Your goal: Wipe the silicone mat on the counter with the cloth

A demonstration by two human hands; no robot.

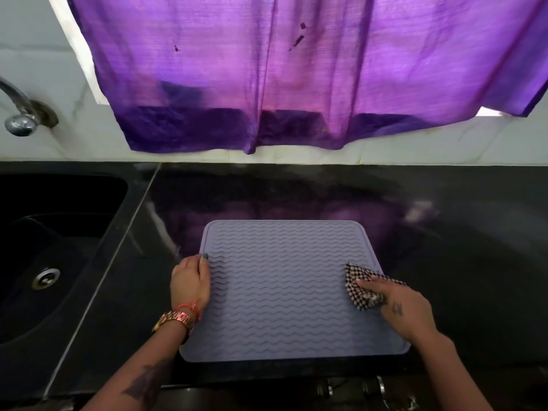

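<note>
A grey-lilac silicone mat (281,286) with wavy ridges lies flat on the black counter (459,247) in front of me. My left hand (189,281) rests on the mat's left edge, fingers fairly straight, thumb on the mat. My right hand (400,307) presses a crumpled black-and-white checked cloth (360,287) onto the mat near its right edge. Its fingers are bent over the cloth, with the index finger stretched along the top.
A black sink (59,247) with a metal drain (46,277) is set into the counter on the left. A chrome tap (20,114) sticks out from the white wall above it. A purple curtain (296,69) hangs behind the counter. Bare counter lies to the mat's right.
</note>
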